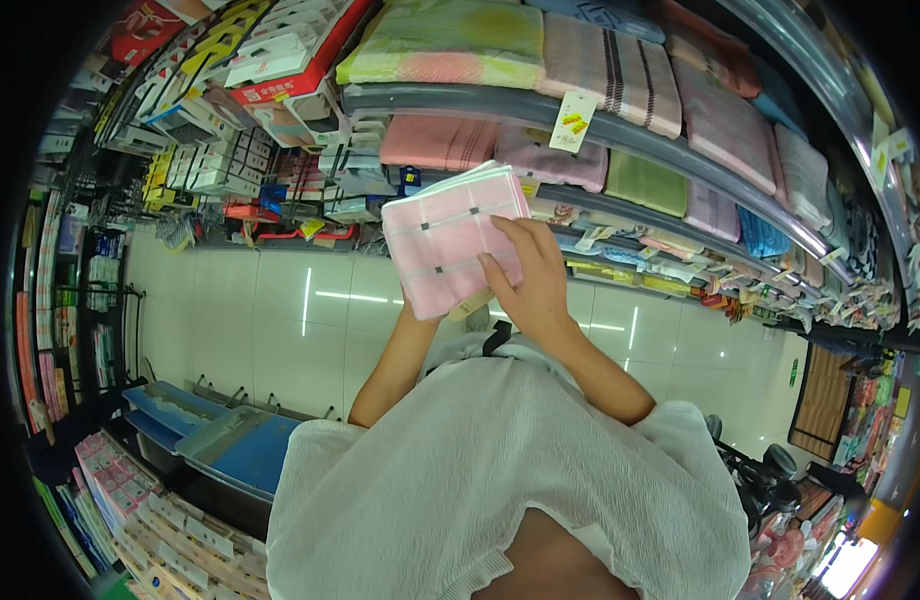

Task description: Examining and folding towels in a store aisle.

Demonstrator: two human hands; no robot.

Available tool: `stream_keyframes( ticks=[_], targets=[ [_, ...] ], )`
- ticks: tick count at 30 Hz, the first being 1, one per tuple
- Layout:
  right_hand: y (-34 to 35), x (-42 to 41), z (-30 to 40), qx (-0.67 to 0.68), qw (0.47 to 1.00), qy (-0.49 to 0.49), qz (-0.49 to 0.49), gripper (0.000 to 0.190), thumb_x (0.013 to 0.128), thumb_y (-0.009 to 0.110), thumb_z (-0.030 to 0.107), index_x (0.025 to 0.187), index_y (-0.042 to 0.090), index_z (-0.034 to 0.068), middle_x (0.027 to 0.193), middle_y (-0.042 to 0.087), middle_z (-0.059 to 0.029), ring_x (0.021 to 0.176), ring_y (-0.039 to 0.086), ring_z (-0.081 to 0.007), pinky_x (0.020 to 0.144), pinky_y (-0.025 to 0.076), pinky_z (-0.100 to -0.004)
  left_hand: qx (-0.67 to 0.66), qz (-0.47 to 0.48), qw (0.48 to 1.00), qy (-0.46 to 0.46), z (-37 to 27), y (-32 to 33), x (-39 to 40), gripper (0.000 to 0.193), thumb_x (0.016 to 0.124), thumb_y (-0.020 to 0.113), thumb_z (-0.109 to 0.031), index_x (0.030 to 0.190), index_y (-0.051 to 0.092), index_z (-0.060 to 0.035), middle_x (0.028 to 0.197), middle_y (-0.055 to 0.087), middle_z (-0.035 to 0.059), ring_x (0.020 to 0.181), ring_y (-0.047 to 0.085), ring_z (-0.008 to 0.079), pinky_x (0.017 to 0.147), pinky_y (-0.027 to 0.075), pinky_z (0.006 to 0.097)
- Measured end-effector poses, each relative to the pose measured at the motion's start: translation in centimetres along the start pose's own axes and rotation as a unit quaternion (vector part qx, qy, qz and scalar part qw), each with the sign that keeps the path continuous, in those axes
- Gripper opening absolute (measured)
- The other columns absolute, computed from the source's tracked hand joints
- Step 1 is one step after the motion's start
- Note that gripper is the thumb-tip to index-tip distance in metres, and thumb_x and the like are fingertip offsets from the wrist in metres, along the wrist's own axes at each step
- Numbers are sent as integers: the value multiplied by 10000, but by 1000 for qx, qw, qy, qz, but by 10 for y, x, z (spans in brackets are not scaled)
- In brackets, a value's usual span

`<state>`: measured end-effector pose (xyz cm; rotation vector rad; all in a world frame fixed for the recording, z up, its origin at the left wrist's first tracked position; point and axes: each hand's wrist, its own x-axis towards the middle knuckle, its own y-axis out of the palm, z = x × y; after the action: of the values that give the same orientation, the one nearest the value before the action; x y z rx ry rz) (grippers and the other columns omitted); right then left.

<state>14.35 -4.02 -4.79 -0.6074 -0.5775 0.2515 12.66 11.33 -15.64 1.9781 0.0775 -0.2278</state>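
Observation:
A folded pink checked towel (460, 232), with pale lines and small dark squares, is held up in front of my body. My left hand (415, 309) supports it from beneath; its fingers are hidden behind the cloth. Across the towel's right side lies my right hand (533, 277), thumb and fingertips on the upper face. Whether those fingers pinch the fabric cannot be made out. A paper tag (471, 304) hangs at the lower edge and bears writing. White layers show along the towel's top edge.
Ahead, a grey shelf edge (460, 99) carries folded towels, with a price tag (572, 122) hanging from it. Boxed goods (280, 90) fill the racks at upper left. Blue-topped bins (242, 446) stand at lower left. Pale floor tiles (295, 322) lie below.

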Motion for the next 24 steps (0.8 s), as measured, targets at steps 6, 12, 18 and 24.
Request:
stream_keyframes(
  ticks=[6, 12, 18, 24],
  targets=[
    [-13, -34, -15, 6, 999, 42, 17, 457, 718, 684, 155, 1146, 547, 68, 1054, 497, -101, 979, 488, -286, 814, 409, -394, -57, 17, 998, 11, 16, 7, 7, 602, 857, 460, -355, 1359, 275, -79, 1347, 378, 121, 1215, 416, 280, 970, 406, 455],
    [-33, -59, -18, 22, 993, 17, 116, 327, 746, 654, 119, 1063, 587, 73, 855, 561, -69, 808, 548, -260, 727, 431, -376, -106, 26, 994, 24, 31, 8, 4, 638, 813, 571, -238, 1347, 270, -62, 1322, 390, 126, 1204, 423, 266, 960, 417, 429],
    [-66, -101, 2, 57, 984, 9, 166, 251, 770, 618, 98, 1021, 608, 82, 807, 579, -55, 721, 568, -260, 672, 447, -385, 251, -3, 950, 186, 56, -11, 2, 602, 840, 568, -195, 1345, 267, -62, 1347, 365, 126, 1231, 392, 263, 964, 411, 418],
    [-103, -99, -10, 88, 996, 19, -21, 384, 825, 594, 170, 1180, 524, 41, 1058, 589, -120, 980, 566, -248, 824, 437, -318, 452, 93, 859, 221, 63, 80, -57, 537, 934, 373, -402, 1358, 298, -81, 1356, 391, 114, 1228, 414, 290, 986, 386, 488]
  ],
)
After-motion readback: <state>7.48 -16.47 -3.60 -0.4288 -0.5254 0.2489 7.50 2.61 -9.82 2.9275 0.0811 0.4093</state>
